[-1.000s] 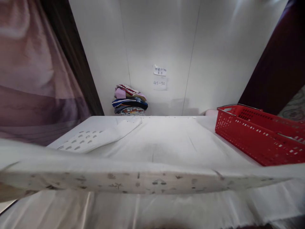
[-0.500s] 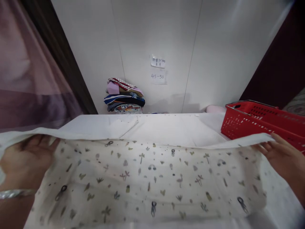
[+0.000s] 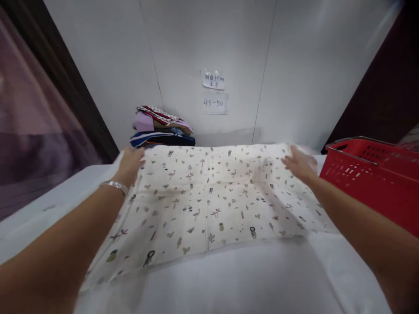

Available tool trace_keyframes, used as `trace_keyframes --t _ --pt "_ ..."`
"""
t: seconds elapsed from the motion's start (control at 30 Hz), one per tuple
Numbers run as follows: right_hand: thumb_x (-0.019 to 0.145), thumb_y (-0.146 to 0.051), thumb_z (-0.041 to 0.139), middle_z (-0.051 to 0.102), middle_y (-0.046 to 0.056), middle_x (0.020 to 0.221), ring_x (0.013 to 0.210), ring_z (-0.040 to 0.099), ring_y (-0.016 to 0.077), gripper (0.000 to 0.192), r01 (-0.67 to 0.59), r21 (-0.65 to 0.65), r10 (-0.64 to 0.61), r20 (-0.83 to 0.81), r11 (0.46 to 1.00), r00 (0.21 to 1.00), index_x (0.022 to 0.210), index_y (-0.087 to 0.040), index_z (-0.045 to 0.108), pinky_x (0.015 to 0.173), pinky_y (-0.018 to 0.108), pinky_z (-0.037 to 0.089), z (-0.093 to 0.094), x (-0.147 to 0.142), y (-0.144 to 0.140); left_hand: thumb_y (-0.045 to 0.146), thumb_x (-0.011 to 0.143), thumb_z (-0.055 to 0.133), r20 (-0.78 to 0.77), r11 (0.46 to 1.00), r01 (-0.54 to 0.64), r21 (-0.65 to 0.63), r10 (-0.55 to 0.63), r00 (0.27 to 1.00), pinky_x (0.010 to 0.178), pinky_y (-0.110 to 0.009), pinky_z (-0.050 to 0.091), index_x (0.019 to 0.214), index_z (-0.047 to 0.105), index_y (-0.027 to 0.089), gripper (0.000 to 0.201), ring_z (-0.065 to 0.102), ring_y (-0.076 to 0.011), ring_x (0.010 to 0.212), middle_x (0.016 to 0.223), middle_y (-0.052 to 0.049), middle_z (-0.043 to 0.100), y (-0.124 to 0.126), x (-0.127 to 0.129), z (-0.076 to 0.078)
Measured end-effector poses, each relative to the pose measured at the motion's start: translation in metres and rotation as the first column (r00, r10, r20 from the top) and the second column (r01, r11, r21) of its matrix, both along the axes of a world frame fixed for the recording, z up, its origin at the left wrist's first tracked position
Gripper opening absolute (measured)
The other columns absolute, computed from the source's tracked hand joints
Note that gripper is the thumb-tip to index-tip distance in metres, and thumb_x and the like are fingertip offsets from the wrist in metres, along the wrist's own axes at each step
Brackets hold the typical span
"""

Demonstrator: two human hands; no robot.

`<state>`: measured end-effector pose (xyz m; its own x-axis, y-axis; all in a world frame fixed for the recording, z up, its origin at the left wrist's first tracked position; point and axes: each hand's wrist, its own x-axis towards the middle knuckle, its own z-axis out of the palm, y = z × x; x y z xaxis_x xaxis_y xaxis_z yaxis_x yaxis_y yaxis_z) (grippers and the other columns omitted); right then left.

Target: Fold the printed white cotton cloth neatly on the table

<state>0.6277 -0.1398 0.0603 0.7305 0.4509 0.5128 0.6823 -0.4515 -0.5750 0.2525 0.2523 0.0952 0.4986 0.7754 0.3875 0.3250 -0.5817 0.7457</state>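
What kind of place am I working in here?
Probably a small laundry or textile folding station. A printed cloth lies spread on a white-covered table, folded fabrics are stacked against the wall, and a red basket stands at the right, under handwritten notes.

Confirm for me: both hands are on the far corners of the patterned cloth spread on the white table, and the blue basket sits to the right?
Not quite: the basket is red, not blue, as the head view shows. The left hand and right hand do rest at the far corners of the patterned cloth on the white table.
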Motion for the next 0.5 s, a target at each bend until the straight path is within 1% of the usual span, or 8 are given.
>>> trace_keyframes --t 0.03,0.1,0.17,0.23,0.27,0.3,0.37,0.5 --pt "0.087 -0.039 0.051 0.060 0.018 0.123 0.103 0.063 0.0194 0.067 -0.070 -0.072 0.065 -0.074 0.995 0.995 0.143 -0.007 0.031 0.079 0.027 0.051 -0.020 -0.012 -0.006 0.048 0.095 0.024 -0.021 0.999 0.037 -0.022 -0.038 0.999 0.097 -0.034 0.039 0.136 0.029 -0.002 0.065 0.044 -0.0230 0.125 0.143 -0.017 0.038 -0.017 0.002 -0.020" --pt "0.085 -0.041 0.054 0.059 0.012 0.127 0.107 0.062 0.0245 0.058 -0.263 -0.258 0.206 -0.226 0.930 0.952 0.138 -0.020 0.045 0.090 0.037 0.051 -0.059 -0.038 -0.032 0.054 0.088 0.039 -0.226 0.979 0.191 -0.073 -0.203 0.953 0.107 -0.038 0.034 0.133 0.045 0.011 0.063 0.040 -0.0254 0.131 0.145 -0.011 0.041 -0.062 -0.008 -0.054" --pt "0.084 -0.046 0.050 0.057 0.007 0.131 0.117 0.055 0.0280 0.052 -0.344 -0.385 0.222 -0.327 0.856 0.918 0.132 -0.025 0.053 0.097 0.044 0.047 -0.089 -0.062 -0.071 0.053 0.084 0.048 -0.408 0.884 0.442 -0.150 -0.463 0.787 0.109 -0.043 0.034 0.134 0.047 0.024 0.058 0.040 -0.0264 0.131 0.146 -0.005 0.040 -0.110 -0.033 -0.078" --pt "0.084 -0.045 0.049 0.051 0.007 0.136 0.125 0.048 0.0282 0.050 -0.354 -0.426 0.219 -0.335 0.832 0.916 0.128 -0.024 0.057 0.105 0.043 0.040 -0.111 -0.077 -0.115 0.045 0.078 0.059 -0.538 0.760 0.631 -0.155 -0.601 0.592 0.111 -0.042 0.033 0.134 0.045 0.039 0.059 0.040 -0.0256 0.132 0.147 0.004 0.037 -0.149 -0.068 -0.094" --pt "0.084 -0.042 0.048 0.049 0.005 0.138 0.127 0.045 0.0272 0.049 -0.346 -0.438 0.226 -0.304 0.830 0.925 0.129 -0.025 0.056 0.107 0.042 0.037 -0.120 -0.080 -0.135 0.039 0.073 0.064 -0.585 0.738 0.661 -0.137 -0.599 0.547 0.111 -0.042 0.032 0.133 0.043 0.045 0.064 0.038 -0.0259 0.133 0.147 0.008 0.036 -0.162 -0.084 -0.100" --pt "0.082 -0.039 0.049 0.048 0.004 0.139 0.129 0.043 0.0264 0.050 -0.348 -0.448 0.252 -0.259 0.824 0.932 0.130 -0.027 0.055 0.109 0.041 0.035 -0.127 -0.081 -0.153 0.031 0.072 0.063 -0.622 0.749 0.651 -0.120 -0.568 0.538 0.112 -0.041 0.032 0.133 0.041 0.048 0.067 0.038 -0.0254 0.133 0.146 0.010 0.037 -0.171 -0.098 -0.106" --pt "0.077 -0.030 0.050 0.045 0.001 0.142 0.132 0.039 0.0255 0.053 -0.356 -0.465 0.316 -0.166 0.810 0.934 0.130 -0.030 0.055 0.111 0.043 0.032 -0.140 -0.076 -0.179 0.021 0.070 0.057 -0.676 0.810 0.581 -0.081 -0.473 0.565 0.111 -0.040 0.034 0.132 0.043 0.048 0.070 0.041 -0.0253 0.131 0.143 0.012 0.041 -0.176 -0.116 -0.117" --pt "0.070 -0.019 0.045 0.051 0.004 0.137 0.129 0.044 0.0264 0.058 -0.208 -0.510 0.226 -0.029 0.835 0.974 0.126 -0.026 0.059 0.109 0.046 0.033 -0.149 -0.056 -0.182 0.008 0.071 0.043 -0.732 0.913 0.402 0.066 -0.229 0.642 0.109 -0.043 0.035 0.126 0.056 0.035 0.062 0.046 -0.0254 0.127 0.137 0.003 0.052 -0.164 -0.107 -0.127"
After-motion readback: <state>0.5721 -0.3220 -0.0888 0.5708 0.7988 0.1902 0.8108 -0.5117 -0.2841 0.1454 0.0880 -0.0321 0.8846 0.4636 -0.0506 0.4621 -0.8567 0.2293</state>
